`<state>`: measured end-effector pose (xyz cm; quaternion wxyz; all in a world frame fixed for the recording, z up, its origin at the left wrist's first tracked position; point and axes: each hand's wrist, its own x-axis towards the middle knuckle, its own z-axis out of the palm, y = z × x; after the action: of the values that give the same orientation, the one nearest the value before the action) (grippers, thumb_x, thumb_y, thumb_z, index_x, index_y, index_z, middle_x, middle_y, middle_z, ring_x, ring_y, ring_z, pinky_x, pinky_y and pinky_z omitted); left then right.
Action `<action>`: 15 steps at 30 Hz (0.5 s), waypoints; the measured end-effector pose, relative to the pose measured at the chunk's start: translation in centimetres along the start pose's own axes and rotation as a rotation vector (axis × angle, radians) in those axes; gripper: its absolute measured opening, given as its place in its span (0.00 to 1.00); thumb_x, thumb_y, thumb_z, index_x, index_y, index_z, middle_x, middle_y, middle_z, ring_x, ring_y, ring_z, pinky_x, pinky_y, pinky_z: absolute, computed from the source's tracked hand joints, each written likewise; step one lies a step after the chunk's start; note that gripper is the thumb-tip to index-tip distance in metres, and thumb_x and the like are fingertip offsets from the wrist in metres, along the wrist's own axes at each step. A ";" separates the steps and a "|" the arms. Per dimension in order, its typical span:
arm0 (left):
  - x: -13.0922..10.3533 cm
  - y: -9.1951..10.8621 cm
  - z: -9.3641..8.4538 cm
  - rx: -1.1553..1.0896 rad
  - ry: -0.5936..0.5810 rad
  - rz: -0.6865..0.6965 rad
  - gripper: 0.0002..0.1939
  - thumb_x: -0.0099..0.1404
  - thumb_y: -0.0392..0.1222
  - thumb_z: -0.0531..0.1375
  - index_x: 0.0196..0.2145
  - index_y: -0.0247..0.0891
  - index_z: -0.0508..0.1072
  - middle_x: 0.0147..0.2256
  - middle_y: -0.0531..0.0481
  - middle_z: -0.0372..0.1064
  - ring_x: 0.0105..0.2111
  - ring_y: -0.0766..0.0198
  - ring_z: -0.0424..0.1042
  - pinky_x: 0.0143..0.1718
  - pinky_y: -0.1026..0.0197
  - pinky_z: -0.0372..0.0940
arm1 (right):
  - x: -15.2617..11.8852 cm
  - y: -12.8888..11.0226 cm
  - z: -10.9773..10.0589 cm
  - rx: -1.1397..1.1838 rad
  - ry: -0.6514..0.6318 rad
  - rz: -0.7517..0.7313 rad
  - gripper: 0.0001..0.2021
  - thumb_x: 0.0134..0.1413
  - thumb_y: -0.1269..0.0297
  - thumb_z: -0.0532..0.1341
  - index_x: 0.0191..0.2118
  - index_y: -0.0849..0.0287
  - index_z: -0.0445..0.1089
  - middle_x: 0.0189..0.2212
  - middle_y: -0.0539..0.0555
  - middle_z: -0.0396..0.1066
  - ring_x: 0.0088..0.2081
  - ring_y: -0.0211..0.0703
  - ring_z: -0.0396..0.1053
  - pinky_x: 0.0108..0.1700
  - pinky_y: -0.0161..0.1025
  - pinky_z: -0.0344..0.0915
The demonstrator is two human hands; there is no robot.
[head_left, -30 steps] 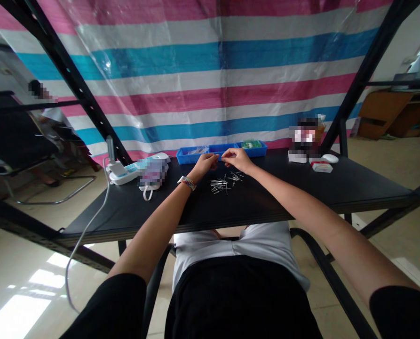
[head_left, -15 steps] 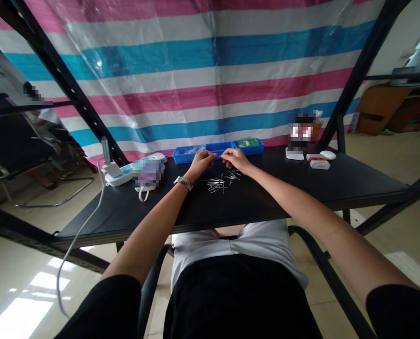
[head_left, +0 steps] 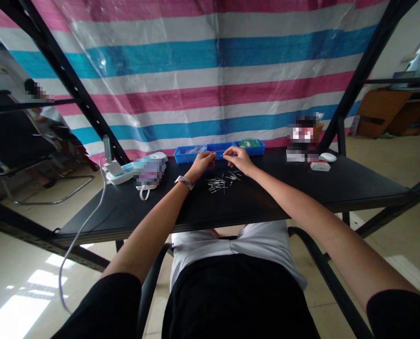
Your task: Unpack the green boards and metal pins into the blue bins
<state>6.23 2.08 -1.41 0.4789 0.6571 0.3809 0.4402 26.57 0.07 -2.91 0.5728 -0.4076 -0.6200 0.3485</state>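
Observation:
My left hand [head_left: 203,163] is closed in a pinch in front of the blue tray [head_left: 187,159]. Facing it a short gap away, my right hand [head_left: 238,160] also pinches with thumb and forefinger. Something thin and tiny seems to lie between the two sets of fingertips, too small to name. On the black tabletop just below my hands, a loose pile of thin silvery pin-like pieces [head_left: 216,184] is scattered. A smaller cluster of the same pieces [head_left: 233,176] lies under my right hand.
The tray's left section holds clear bagged items [head_left: 194,149]; its right one holds a green bag [head_left: 249,142]. A power strip [head_left: 120,175] and blurred pouch [head_left: 149,173] stand left. At right are a small box [head_left: 320,165] and white mouse-shaped object [head_left: 328,157]. A person sits far left.
My right hand has shifted slightly right, widening the gap between the fingertips. My left hand stays almost in place, and the whole view has moved a little.

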 end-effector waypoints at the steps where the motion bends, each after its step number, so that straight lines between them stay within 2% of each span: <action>1: 0.0 0.0 0.0 -0.008 0.002 0.001 0.14 0.71 0.45 0.65 0.30 0.37 0.71 0.25 0.53 0.68 0.26 0.67 0.70 0.30 0.65 0.66 | 0.0 0.0 0.0 0.026 0.010 0.023 0.09 0.51 0.61 0.73 0.35 0.58 0.76 0.30 0.49 0.77 0.22 0.35 0.70 0.23 0.32 0.67; 7: 0.0 -0.3 -0.1 -0.032 -0.003 0.041 0.10 0.66 0.42 0.68 0.31 0.36 0.73 0.28 0.51 0.71 0.28 0.68 0.72 0.32 0.66 0.68 | -0.2 -0.7 0.0 0.186 0.070 0.229 0.07 0.53 0.65 0.74 0.34 0.59 0.76 0.32 0.53 0.81 0.23 0.34 0.72 0.25 0.30 0.71; 11: -0.1 -0.3 0.0 -0.023 -0.002 0.062 0.09 0.64 0.42 0.69 0.33 0.36 0.75 0.30 0.51 0.73 0.29 0.67 0.73 0.33 0.66 0.68 | -0.2 -0.8 -0.1 0.222 0.084 0.236 0.08 0.52 0.67 0.74 0.33 0.59 0.75 0.31 0.52 0.81 0.24 0.34 0.73 0.27 0.30 0.72; 15: 0.0 -0.3 -0.1 0.004 -0.003 0.030 0.12 0.66 0.47 0.69 0.33 0.36 0.74 0.28 0.51 0.72 0.28 0.67 0.72 0.31 0.65 0.67 | -0.1 -0.4 -0.1 0.205 0.083 0.186 0.11 0.48 0.65 0.76 0.33 0.58 0.74 0.28 0.50 0.79 0.26 0.36 0.74 0.30 0.32 0.75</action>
<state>6.09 2.18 -1.66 0.4715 0.6644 0.3711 0.4457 26.60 -0.25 -2.57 0.6016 -0.4168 -0.5165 0.4445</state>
